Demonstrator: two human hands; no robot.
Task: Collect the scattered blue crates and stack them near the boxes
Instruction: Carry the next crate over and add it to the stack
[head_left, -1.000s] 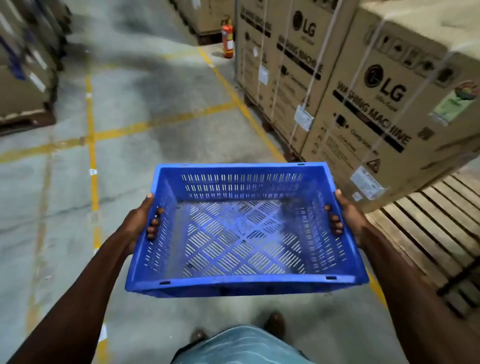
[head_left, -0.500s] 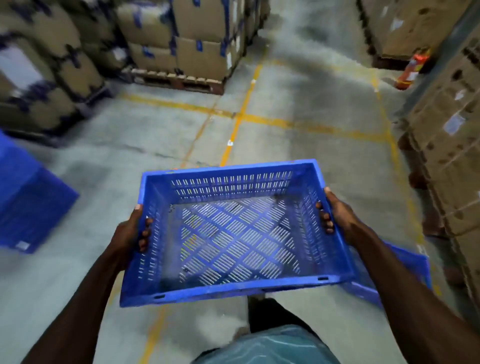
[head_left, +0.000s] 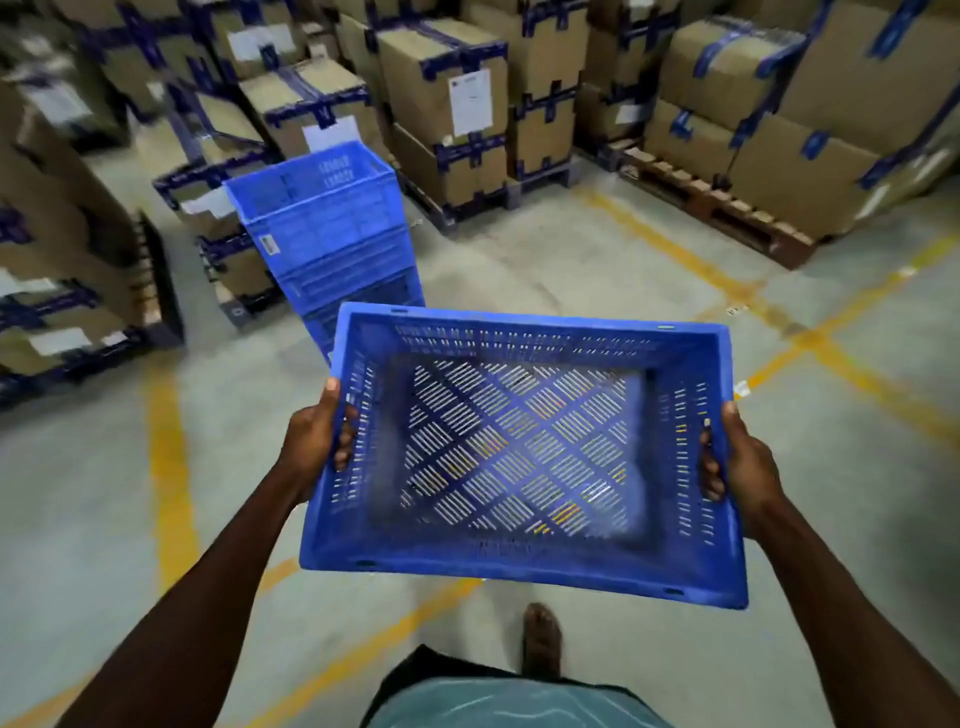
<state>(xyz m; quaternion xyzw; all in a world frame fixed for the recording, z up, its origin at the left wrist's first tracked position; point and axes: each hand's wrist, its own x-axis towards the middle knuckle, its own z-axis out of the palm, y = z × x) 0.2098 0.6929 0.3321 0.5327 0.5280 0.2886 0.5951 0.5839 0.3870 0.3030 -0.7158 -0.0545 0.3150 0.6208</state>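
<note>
Both hands (head_left: 317, 447) (head_left: 748, 467) grip the crate's (head_left: 519, 569) short sides.

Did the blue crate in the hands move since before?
Yes. The carried crate swung away from the washing machine boxes and now faces the crate stack, with the left hand and right hand gripping its sides.

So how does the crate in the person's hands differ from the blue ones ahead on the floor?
The carried crate is single and held off the floor by the left hand and right hand; the crate stack is several crates nested, standing on the floor by the boxes. The stack bears a white label; the carried one shows none. Both are blue, slotted plastic.
</note>
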